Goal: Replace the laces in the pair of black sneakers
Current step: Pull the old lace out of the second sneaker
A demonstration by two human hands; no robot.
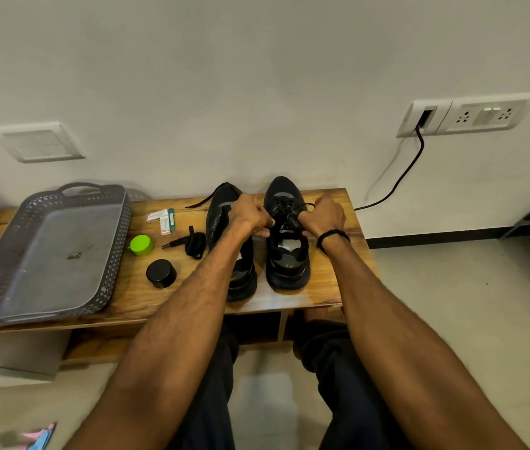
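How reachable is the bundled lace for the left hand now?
Probably yes: the bundled lace lies uncovered beside the left shoe, though the left hand is busy gripping the lace on the right shoe.

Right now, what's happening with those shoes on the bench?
A person is working on a pair of black sneakers on a wooden bench. Both the left hand and the right hand pinch the black lace over the right-side sneaker. The left-side sneaker stands beside it. A bundled spare lace lies to the left, near a grey basket tray.
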